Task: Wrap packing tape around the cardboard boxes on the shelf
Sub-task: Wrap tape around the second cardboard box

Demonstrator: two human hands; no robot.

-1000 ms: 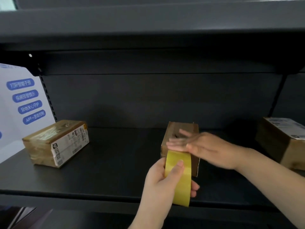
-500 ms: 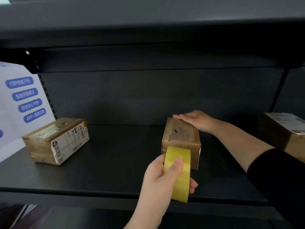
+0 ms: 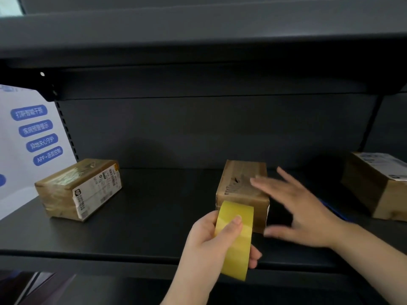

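A small cardboard box (image 3: 239, 179) stands in the middle of the dark shelf (image 3: 154, 216), its short end facing me. My left hand (image 3: 209, 245) grips a yellow roll of packing tape (image 3: 234, 238) just in front of that end, thumb on the roll's outer face. The roll hides the lower left part of the box's front. My right hand (image 3: 301, 208) hovers with fingers spread straight at the box's right side, blurred, its fingertips over the top right edge; whether it touches the box is unclear. It holds nothing.
A taped cardboard box with a white shipping label (image 3: 77, 190) lies at the shelf's left. Another labelled box (image 3: 378, 186) sits at the far right. A white sign with blue labels (image 3: 33, 137) stands at the left. An upper shelf (image 3: 198, 40) overhangs.
My right hand came back from the box's far top edge toward me and now spreads beside its right side. My left hand and the tape roll stayed in front of the box.
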